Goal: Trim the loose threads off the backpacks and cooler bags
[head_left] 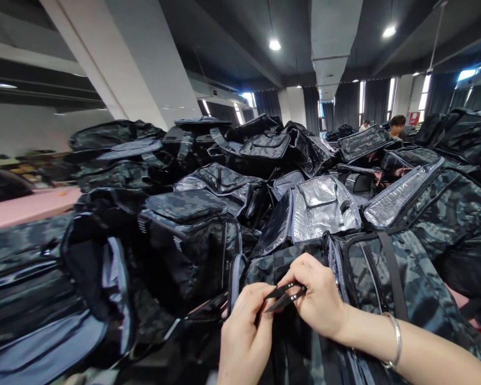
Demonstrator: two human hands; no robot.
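Head view had my right fingers (294, 274) gripping black snips (284, 290), blades parted, over the near bag (264, 266); my left fingers (256, 295) pinched narrow beside the tips. Work seemed unfinished; which piled bags (184, 235) were done, I couldn't tell.

The snips (285, 295) at five o'clock are black with small silvery dots. The bangle (397, 342) at four is silver. Grey-and-black camouflage covers the right-hand bag (457, 208) at three o'clock; nearer the centre that way, the lining (324, 211) is shiny silver. At eight, the striped bag (190, 240) has a camouflage top, black sides and white stripes. The counter (28, 207) at nine is pink, the sign (414, 118) at two red.
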